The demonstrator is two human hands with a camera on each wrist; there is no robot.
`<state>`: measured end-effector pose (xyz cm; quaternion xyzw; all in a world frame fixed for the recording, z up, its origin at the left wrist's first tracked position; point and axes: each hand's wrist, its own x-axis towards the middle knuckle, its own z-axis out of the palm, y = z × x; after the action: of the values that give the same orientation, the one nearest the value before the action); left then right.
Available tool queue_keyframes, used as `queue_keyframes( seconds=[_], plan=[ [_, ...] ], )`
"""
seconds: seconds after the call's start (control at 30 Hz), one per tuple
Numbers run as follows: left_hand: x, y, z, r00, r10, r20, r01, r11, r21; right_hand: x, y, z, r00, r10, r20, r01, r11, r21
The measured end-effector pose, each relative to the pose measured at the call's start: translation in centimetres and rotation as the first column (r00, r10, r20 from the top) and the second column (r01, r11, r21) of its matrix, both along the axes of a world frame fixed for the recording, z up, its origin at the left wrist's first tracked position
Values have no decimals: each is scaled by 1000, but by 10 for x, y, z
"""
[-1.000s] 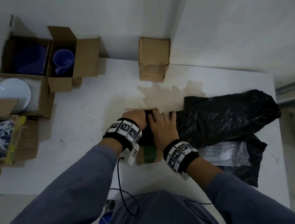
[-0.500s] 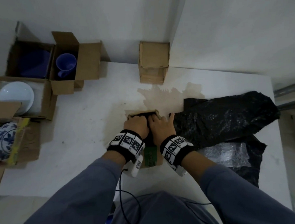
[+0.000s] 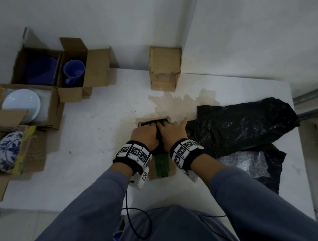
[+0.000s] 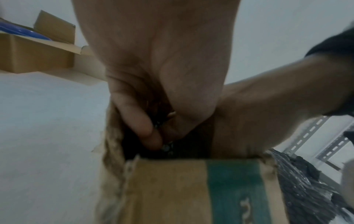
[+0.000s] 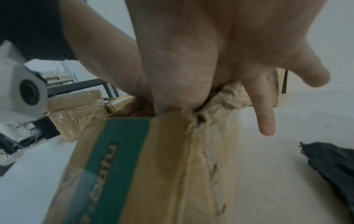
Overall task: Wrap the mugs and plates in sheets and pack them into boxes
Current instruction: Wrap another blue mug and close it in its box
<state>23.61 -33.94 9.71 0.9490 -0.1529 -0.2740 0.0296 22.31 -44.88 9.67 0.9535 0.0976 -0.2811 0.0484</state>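
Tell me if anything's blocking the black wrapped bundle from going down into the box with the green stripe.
Nothing visible does. Both the left hand and right hand already reach into the open box, pressing the black-wrapped bundle down between its walls. How deep it sits is hidden by the hands.

Little can be read. The taped cardboard box (image 5: 76, 115) behind the counter, seen in the right wrist view, bears faint outlined letters that look like "PICO". The green band (image 5: 107, 154) on the box under the hands carries pale lettering, too blurred and cut off to make out. The wristbands (image 3: 133, 151) show only black-and-white square marker patterns.
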Motion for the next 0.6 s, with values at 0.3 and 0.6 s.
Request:
queue_keyframes(
  seconds=[0.3,0.6],
  plan=[
    [-6,49,7,822,522,228,-297,735,-609,4,-8,20,997,79,13,-79,997,1],
    [-7,67,-15,851,492,-184,-500,652,-569,-30,-17,19,999,-15,-32,19,990,140]
  ],
)
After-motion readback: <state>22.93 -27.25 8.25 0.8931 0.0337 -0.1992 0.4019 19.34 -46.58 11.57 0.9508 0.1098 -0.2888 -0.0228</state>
